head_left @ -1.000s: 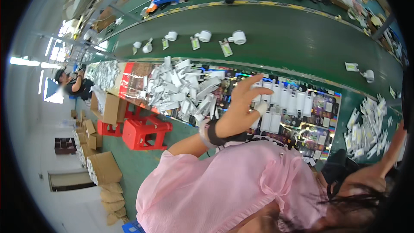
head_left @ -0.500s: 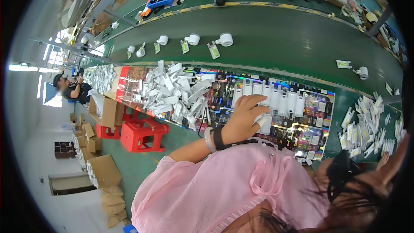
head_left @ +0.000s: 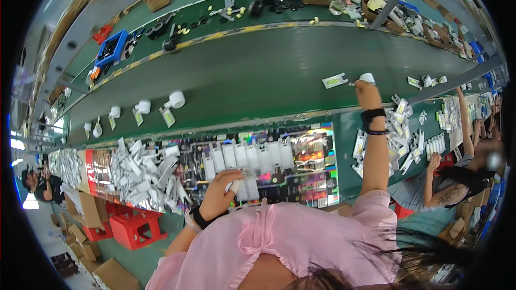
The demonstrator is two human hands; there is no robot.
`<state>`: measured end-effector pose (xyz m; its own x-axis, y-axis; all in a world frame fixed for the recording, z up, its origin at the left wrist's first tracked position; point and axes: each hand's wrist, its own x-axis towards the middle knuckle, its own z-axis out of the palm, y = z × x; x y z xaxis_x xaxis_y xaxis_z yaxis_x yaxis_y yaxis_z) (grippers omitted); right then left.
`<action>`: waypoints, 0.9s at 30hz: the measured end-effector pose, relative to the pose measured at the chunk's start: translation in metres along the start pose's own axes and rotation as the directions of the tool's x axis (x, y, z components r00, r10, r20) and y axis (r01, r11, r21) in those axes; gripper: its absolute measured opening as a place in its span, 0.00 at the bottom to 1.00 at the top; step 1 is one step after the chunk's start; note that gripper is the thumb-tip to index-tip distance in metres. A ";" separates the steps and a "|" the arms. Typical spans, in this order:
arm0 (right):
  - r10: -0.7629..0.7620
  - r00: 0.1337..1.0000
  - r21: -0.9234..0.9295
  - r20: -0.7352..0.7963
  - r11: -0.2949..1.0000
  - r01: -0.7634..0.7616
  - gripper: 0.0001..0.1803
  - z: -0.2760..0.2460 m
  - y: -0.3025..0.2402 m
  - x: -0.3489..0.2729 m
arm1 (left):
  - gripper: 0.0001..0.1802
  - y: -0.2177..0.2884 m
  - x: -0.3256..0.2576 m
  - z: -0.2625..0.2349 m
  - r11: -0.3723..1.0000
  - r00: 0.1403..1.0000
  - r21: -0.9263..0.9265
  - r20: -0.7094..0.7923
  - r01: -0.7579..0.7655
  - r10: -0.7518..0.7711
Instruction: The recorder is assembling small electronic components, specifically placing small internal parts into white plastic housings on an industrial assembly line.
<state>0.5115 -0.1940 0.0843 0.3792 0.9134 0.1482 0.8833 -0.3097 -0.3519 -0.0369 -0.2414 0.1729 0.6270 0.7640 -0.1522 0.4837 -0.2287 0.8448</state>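
Observation:
My left hand [head_left: 219, 192] lies at the near edge of a printed, shiny sheet [head_left: 312, 182], its fingers stretched out and the thumb apart, wearing a white cover. The fingertips are beside a flat white plastic piece [head_left: 248, 188]. Just beyond, a row of similar white plastic pieces [head_left: 247, 156] lies side by side. My right arm reaches far out over the green belt. There my right hand [head_left: 368, 96] closes at a white cup-shaped part [head_left: 367, 78]; its fingertips are partly hidden. A flat white piece with a yellow-green strip [head_left: 335, 80] lies left of it.
A heap of white pieces [head_left: 145, 174] lies left of the sheet, another heap [head_left: 398, 129] under my right forearm. More cup-shaped parts [head_left: 176, 99] sit along the belt [head_left: 242, 75]. A metal bar [head_left: 457, 79] crosses at right, near a co-worker [head_left: 446, 182]. A red stool [head_left: 134, 228] stands lower left.
The view has swung to the right. My right arm now stretches out to the cup-shaped part on the belt. My left hand stays by the flat white piece, its fingers drawn back from the row.

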 end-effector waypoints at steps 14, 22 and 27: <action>-0.170 0.984 -0.453 0.061 0.873 0.179 0.09 0.113 0.024 0.048 | 0.14 -0.006 0.062 0.015 0.984 0.986 -0.086 0.072 0.156 -0.150; -0.400 0.914 -0.184 -0.063 0.905 0.383 0.14 0.136 -0.031 0.032 | 0.15 -0.023 0.248 0.043 0.961 0.973 0.226 0.202 -0.159 0.113; -0.314 0.949 -0.097 0.017 0.944 0.315 0.15 0.133 -0.045 0.032 | 0.27 -0.020 0.355 0.114 0.762 0.950 0.596 0.007 -0.255 0.313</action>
<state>0.4471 -0.1155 -0.0183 0.0773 0.9689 0.2352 0.9801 -0.0306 -0.1961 0.2451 -0.0344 0.0436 0.7513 0.6497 0.1158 0.5721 -0.7286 0.3767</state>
